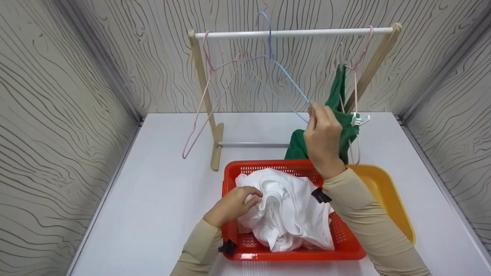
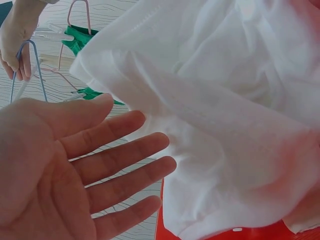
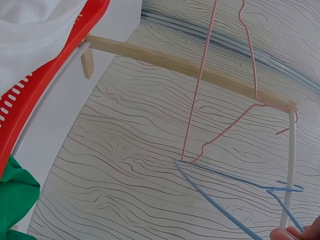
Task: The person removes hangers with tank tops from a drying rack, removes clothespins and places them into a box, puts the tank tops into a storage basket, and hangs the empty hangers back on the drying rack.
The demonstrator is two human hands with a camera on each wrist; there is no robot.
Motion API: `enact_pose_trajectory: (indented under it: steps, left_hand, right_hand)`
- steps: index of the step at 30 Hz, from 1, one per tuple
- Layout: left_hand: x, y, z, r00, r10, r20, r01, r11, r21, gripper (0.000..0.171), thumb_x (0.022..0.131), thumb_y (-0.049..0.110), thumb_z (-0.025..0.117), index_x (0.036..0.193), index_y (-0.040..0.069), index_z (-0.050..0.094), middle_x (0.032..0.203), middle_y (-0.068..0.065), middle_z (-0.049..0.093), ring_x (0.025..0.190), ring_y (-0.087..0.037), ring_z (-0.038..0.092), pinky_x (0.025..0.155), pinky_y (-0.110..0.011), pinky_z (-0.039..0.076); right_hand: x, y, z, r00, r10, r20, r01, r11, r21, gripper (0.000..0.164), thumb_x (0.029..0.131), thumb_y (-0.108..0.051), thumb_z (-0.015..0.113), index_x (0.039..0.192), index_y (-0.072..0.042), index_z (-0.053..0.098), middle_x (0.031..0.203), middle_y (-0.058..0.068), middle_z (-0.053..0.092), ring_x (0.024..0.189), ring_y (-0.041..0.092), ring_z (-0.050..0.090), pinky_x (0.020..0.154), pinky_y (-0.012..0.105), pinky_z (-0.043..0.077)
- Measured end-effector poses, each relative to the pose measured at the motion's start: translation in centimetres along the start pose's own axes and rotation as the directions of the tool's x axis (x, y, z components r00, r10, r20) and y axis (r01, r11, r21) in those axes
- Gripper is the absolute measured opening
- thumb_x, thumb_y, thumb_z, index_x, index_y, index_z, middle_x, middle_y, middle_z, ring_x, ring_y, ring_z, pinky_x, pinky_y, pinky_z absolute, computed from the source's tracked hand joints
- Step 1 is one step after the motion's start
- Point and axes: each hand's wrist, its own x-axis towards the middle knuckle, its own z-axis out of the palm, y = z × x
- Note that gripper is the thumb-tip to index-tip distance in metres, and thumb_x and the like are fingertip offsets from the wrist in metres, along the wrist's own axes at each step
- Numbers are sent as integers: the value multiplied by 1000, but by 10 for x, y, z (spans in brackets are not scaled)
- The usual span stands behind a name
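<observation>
My right hand (image 1: 324,134) pinches the lower right corner of a light blue wire hanger (image 1: 289,78), whose hook is over the white rod (image 1: 238,35). In the right wrist view, the hanger (image 3: 215,202) is tilted and only some fingertips (image 3: 287,234) show at the bottom corner. My left hand (image 1: 232,207) is at the left side of a crumpled white garment (image 1: 303,203) in a red basket (image 1: 291,256). The left wrist view shows that hand (image 2: 75,170) with its fingers extended and spread, fingertips right at the white cloth (image 2: 225,115).
A wooden rack (image 1: 201,76) stands behind the basket. On its left hangs a bare pink hanger (image 1: 199,109); on its right, a green garment (image 1: 297,145) hangs from another pink hanger (image 1: 356,92) with white clips (image 1: 358,120). A yellow basket (image 1: 383,184) sits to the right.
</observation>
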Motion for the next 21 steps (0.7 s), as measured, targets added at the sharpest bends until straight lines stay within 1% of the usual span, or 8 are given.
enact_pose_trajectory:
  steps: [5, 13, 17, 21]
  left_hand:
    - [0, -1, 1, 1000, 28, -12, -28, 999, 20, 22, 96, 18, 59, 112, 9, 69, 113, -6, 72, 110, -20, 67, 100, -36, 52]
    - [-1, -1, 1, 1000, 20, -7, -20, 1000, 13, 22, 96, 19, 58, 113, 10, 69, 114, -6, 72, 110, -20, 67, 100, -36, 52]
    - [0, 0, 1, 1000, 25, -11, -25, 999, 20, 22, 96, 19, 58, 112, 8, 69, 113, -6, 72, 111, -21, 67, 100, -36, 52]
    - [0, 1, 1, 1000, 24, -15, -24, 1000, 18, 22, 96, 19, 58, 111, 8, 70, 113, -7, 73, 111, -21, 67, 101, -36, 51]
  right_hand:
    - [-1, -2, 8, 1000, -13, 18, 13, 1000, -5, 22, 96, -3, 54, 111, 10, 64, 98, 25, 67, 94, 33, 70, 87, 42, 57]
    - [-5, -11, 19, 1000, 0, 28, 0, 1000, 4, 19, 95, -3, 55, 108, 9, 64, 96, 25, 67, 92, 34, 70, 86, 43, 58]
    - [-8, -16, 26, 999, -23, 38, 24, 1000, -18, 18, 95, -1, 55, 106, 9, 64, 96, 24, 68, 90, 32, 71, 84, 42, 58]
    - [-10, -18, 34, 998, -54, 40, 55, 998, -34, 16, 94, 3, 54, 104, 8, 65, 91, 23, 67, 85, 31, 70, 80, 41, 59]
